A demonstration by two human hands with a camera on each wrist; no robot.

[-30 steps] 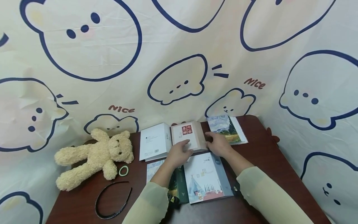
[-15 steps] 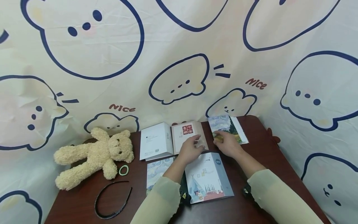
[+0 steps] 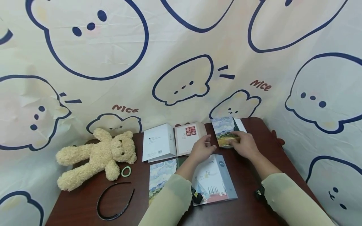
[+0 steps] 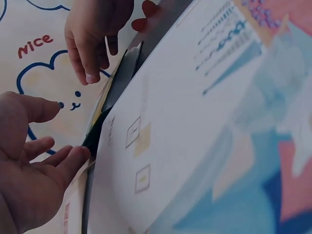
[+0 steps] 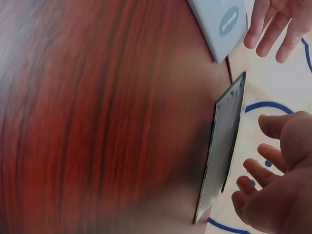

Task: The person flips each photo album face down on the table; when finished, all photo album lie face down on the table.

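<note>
At the back right lies a book with a painted landscape cover [image 3: 224, 133], its white strip showing along the right side. My right hand [image 3: 245, 146] is over its lower right part, fingers loosely bent; the right wrist view shows that hand [image 5: 282, 175] with its fingers apart beside the slightly gaping book [image 5: 226, 131]. Just left of this book, my left hand [image 3: 201, 150] is held with fingers spread and nothing in them. It overlaps the lower right corner of a beige book with a red square of characters [image 3: 188, 138].
A white book [image 3: 159, 141] adjoins the beige one. In front lie a book with an illustrated tent cover [image 3: 216, 179] and another landscape-covered book [image 3: 161, 175]. A teddy bear [image 3: 99, 157], a green hair tie [image 3: 126, 171] and a black headband [image 3: 99, 202] occupy the left side.
My right hand has moved right, from the beige book's edge onto the landscape book at the back. My left hand has also shifted right, off the middle of the beige book.
</note>
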